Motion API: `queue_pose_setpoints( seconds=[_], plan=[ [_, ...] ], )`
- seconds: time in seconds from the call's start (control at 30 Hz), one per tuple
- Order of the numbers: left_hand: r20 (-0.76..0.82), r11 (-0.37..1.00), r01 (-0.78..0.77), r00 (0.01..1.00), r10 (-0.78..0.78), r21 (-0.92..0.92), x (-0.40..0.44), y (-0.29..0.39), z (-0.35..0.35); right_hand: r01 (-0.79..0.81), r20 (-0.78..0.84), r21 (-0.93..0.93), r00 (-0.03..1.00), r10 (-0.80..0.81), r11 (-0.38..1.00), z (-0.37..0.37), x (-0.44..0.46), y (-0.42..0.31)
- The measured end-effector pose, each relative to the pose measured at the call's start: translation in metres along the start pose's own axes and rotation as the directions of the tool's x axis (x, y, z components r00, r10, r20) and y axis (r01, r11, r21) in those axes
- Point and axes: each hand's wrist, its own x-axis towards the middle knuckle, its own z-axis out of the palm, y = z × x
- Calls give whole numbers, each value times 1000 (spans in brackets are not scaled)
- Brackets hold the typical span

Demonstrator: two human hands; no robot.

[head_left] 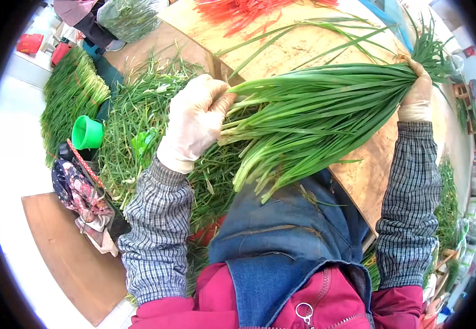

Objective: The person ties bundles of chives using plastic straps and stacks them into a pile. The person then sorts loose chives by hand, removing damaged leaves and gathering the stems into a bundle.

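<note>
A big bunch of garlic chives [315,104] stretches across in front of me, above my lap and the near edge of the wooden table. My right hand [416,88], in a pale thin glove, is wrapped around its leafy end, and the leaf tips stick out beyond the fist. At the pale stem ends, my left hand [197,118], gloved too, has thumb and fingers pinched together on some stems. Other stems fan out loosely and hang below that hand. A few loose chive leaves [336,35] lie on the table behind the bunch.
Red plastic ties [238,13] lie on the wooden tabletop [271,57]. Loose chive trimmings [139,120] are heaped at left, near a green cup [87,132] and stacked chive bundles [73,93]. A brown board [73,257] is at lower left. Another person's leg [95,30] shows at top left.
</note>
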Motion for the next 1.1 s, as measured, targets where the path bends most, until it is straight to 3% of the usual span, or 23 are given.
queue_pose_setpoints(
  seconds=[0.17,0.27,0.33,0.4,0.43,0.47,0.53,0.57,0.6,0.67,0.7,0.8,0.87,0.9,0.93,1.03,1.1],
  plan=[
    [-41,992,15,999,-10,126,-12,3,-1,-8,-82,-20,997,6,1000,2,1,-1],
    [-43,990,138,990,-136,41,-37,-4,-28,10,-85,1,996,-9,1000,-1,3,2],
    [-90,891,396,918,-386,220,-57,-11,-67,12,-57,-28,998,-13,1000,-10,8,2],
    [-96,635,259,956,-278,728,-107,-61,-118,-24,-41,-19,999,23,1000,-21,11,4],
    [-84,347,282,867,-491,894,-132,-81,-140,-61,-38,2,997,61,998,-26,12,6],
    [-139,30,213,731,-668,977,-138,-79,-149,-99,-33,24,994,100,995,-33,14,10],
    [-25,312,194,881,-472,930,-138,-54,-138,-92,-68,12,993,92,996,-43,21,21],
    [-14,602,159,971,-238,782,-131,-46,-116,-107,-74,23,991,109,994,-45,21,23],
    [-61,807,68,997,-39,587,-112,-29,-87,-120,-76,33,990,122,992,-44,23,22],
    [-35,955,-53,997,66,290,-73,-1,-40,-111,-78,0,991,111,994,-38,21,19],
    [-40,970,-118,991,129,212,-56,9,-20,-109,-65,-2,992,109,994,-40,22,18],
    [122,974,-13,992,-15,225,-24,26,17,-97,-80,29,992,99,995,-33,16,14],
    [114,1000,-17,993,18,-6,-20,11,27,-77,-106,-1,991,77,997,-29,12,13],
    [94,954,174,983,-155,-246,-25,10,28,-65,-126,17,990,67,998,-29,12,14],
    [125,739,361,926,-356,-569,-23,11,27,-69,-120,0,990,69,998,-32,14,14],
    [238,636,554,823,-516,-537,-19,19,10,-125,-51,27,991,127,992,-35,17,16],
    [201,654,602,787,-584,-457,-17,28,0,-123,-79,49,989,126,991,-34,18,18]
  ],
)
